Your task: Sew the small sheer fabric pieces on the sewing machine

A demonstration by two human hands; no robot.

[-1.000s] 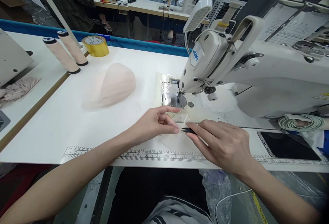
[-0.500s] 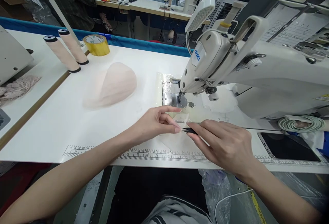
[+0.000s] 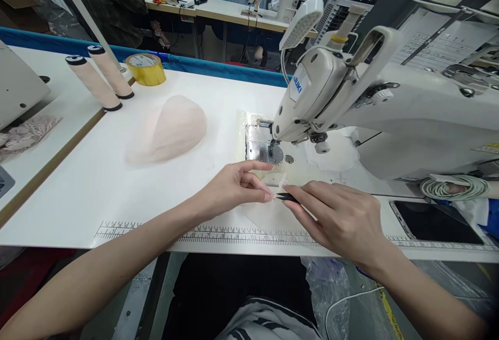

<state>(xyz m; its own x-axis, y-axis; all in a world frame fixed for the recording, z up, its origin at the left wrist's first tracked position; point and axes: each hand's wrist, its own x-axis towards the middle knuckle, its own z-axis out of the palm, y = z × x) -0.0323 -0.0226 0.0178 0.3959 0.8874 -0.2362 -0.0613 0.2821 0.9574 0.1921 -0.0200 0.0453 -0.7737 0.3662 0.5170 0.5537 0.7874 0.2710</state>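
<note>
My left hand [image 3: 234, 186] pinches the edge of a thin, sheer pale fabric piece [image 3: 268, 210] that lies flat on the white table in front of the sewing machine [image 3: 351, 106]. My right hand [image 3: 339, 220] is closed on a small black thread snipper [image 3: 286, 197], whose tip meets the fabric right at my left fingertips. Both hands sit just in front of the needle plate [image 3: 265, 150].
A stack of pale pink fabric [image 3: 167, 129] lies to the left. Two thread cones [image 3: 101, 77] and a yellow tape roll [image 3: 145, 68] stand at the back left. A phone [image 3: 432, 223] lies at the right. A ruler strip [image 3: 218, 236] runs along the table's front edge.
</note>
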